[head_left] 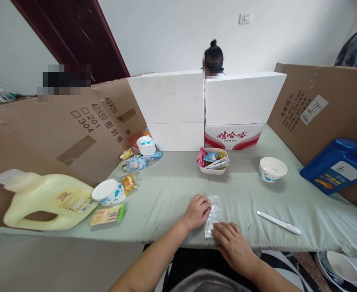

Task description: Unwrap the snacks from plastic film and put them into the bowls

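A clear strip of bubble wrap [214, 209] lies near the table's front edge, right in front of me. Along its left side my left hand [196, 213] is closed, with curled fingers pressing on the edge. My right hand [234, 245] is at the lower right corner, its fingers bent together over the wrap and its thumb hidden beneath. To the right of the hands lies a white utility knife [278, 222]. Beyond the wrap stands a white bowl [212, 171] filled with small packets.
An upturned-rim paper bowl [272, 168] and a blue bottle [336, 166] are on the right. On the left stand a yellow detergent jug [49, 198], another paper bowl [109, 193] and snack packets [135, 163]. Cardboard panels and white boxes [175, 101] wall the table; a person [214, 56] is behind.
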Motion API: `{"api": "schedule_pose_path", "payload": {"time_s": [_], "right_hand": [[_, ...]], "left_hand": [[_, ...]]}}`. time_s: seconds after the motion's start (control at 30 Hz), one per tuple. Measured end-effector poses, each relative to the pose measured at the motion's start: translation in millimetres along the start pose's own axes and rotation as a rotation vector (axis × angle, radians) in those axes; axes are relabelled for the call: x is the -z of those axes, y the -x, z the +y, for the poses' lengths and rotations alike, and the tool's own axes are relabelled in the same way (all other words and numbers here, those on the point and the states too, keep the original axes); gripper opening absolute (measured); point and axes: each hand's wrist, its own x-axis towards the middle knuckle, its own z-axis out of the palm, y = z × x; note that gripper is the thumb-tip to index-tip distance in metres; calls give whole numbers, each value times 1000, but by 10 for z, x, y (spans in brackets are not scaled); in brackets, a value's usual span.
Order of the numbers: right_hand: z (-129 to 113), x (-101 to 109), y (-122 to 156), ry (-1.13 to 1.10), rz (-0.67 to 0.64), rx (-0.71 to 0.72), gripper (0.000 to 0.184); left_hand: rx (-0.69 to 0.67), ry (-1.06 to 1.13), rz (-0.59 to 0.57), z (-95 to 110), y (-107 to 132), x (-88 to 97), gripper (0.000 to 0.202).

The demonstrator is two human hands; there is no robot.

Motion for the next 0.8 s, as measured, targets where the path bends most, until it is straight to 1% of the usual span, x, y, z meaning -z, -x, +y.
{"api": "schedule_pose_path", "payload": {"time_s": [0.1,0.2,0.3,0.37,0.43,0.47,0.53,0.63,0.73,0.8], "right_hand": [[7,-39,12,-46,62,-25,32],[-29,-55,-15,-94,82,-16,19],[-61,28,-70,-144,122,-6,17],[-32,116,-154,-201,160,-27,18],[46,186,-289,-256,162,-113,19],[99,203,-371,-256,145,-178,19],[210,197,-546,-203,103,-302,21],[330,113,-755,-85,82,-398,21],[351,3,-844,10,79,-440,22],[330,-57,-852,71,71,-447,23]], "left_hand": [[1,29,9,-14,11,27,16],[-45,68,-21,-12,-1,43,17],[-71,80,-46,-9,0,36,15],[-66,76,-48,-14,7,24,14],[-55,90,-57,-27,16,11,19],[-42,103,-58,-37,22,3,26],[-5,126,-55,-61,37,-16,42],[27,127,-28,-99,60,-47,60],[26,133,-11,-111,65,-55,60],[28,156,-2,-96,54,-34,51]]}}
